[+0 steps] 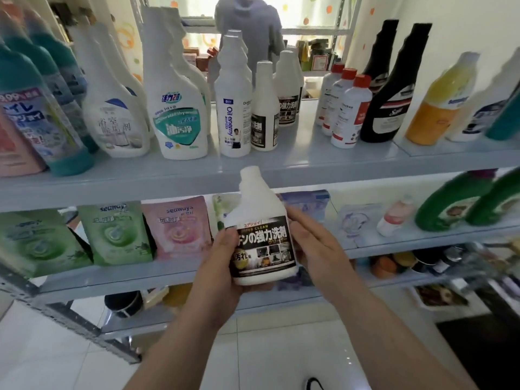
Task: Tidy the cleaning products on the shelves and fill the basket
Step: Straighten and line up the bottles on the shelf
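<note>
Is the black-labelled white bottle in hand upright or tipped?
Nearly upright, leaning slightly left: the white plastic bottle with black label has its neck topmost, left hand gripping it, right hand touching its side.

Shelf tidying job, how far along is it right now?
Done: top shelf bottles stand upright in matched rows. In hand: left hand grips a black-labelled white bottle, right hand touching its side. Left: placing it; a small pale bottle tilts on the middle shelf; no basket clearly shows.
</note>
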Demonstrator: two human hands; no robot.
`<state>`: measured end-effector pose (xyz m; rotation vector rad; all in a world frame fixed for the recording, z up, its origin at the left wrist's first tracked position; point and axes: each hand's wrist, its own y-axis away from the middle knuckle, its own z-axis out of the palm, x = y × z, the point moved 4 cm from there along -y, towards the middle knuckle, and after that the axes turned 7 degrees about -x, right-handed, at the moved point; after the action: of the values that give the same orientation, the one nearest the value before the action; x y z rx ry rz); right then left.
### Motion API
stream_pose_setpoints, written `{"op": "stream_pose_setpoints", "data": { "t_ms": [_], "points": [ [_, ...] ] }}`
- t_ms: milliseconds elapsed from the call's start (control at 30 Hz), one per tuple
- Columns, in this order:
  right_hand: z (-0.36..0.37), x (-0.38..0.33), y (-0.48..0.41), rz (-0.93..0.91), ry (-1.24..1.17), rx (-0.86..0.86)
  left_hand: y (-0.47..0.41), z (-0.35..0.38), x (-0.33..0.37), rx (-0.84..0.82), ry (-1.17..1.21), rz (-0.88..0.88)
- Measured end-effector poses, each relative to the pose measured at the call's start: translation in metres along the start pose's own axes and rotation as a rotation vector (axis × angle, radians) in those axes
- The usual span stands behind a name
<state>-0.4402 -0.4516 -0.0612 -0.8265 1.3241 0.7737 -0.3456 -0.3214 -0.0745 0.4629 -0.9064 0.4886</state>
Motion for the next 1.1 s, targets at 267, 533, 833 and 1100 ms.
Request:
{"op": "stream_pose_setpoints", "data": {
  "t_ms": [267,533,833,1100],
  "points": [
    [-0.028,0.029,0.011,0.192,-0.239,0.063,0.000,0.035,-0.023,-0.040,0.034,-0.065],
    [-0.075,0.041,0.004,0.290,-0.444,0.091,-0.019,0.079,-0.041,-0.020,-0.124,0.007],
    [-0.130,0.033,-0.005,0.252,-0.347,-0.159,-0.042,0.133,-0.092,0.171,0.138,-0.217],
    [-0.177,0.045,-0.001,0.187,-0.391,-0.319,-0.050,0.162,-0.130,0.012,0.007,-0.278]
  ]
}}
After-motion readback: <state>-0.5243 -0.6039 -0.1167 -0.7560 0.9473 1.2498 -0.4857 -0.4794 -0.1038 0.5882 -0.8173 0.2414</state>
